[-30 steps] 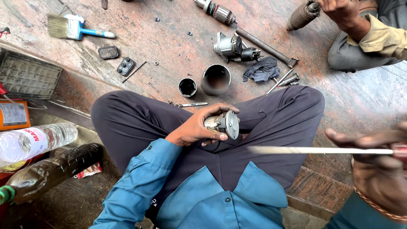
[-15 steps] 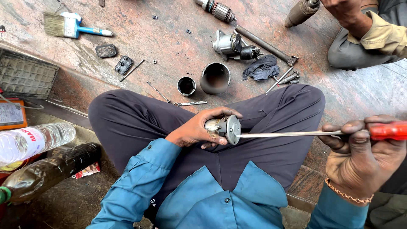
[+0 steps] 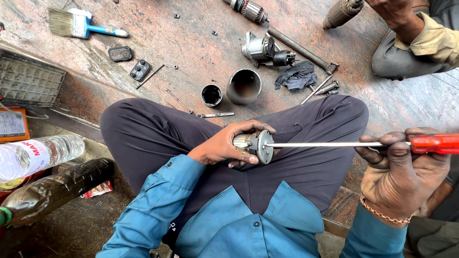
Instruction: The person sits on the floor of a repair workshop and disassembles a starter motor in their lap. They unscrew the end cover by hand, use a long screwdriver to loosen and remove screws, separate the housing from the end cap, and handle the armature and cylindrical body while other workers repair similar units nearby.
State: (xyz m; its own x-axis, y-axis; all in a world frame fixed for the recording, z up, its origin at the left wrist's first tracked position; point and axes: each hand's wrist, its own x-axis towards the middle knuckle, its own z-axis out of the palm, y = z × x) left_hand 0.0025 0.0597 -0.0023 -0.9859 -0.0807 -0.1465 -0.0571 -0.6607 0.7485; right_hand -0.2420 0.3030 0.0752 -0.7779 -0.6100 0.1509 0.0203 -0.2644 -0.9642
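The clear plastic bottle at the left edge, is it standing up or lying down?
Lying down. The clear plastic bottle rests on its side, beside a dark bottle that also lies tipped over.

bright, even daylight, soft shadows, sharp focus, wide-angle stretching at the edges.

My screwdriver [image 3: 334,144]: red handle, bare silver shank. My motor part [image 3: 253,144]: dull grey metal. My shirt [image 3: 229,224]: blue; my trousers [image 3: 306,157]: dark grey. My bracelet [image 3: 382,214]: gold. Floor [image 3: 158,28]: mottled reddish-brown. Paintbrush [image 3: 79,24]: blue handle, tan bristles. Rag [image 3: 296,76]: dark grey. Two bottles [image 3: 43,177]: one clear, one brown.
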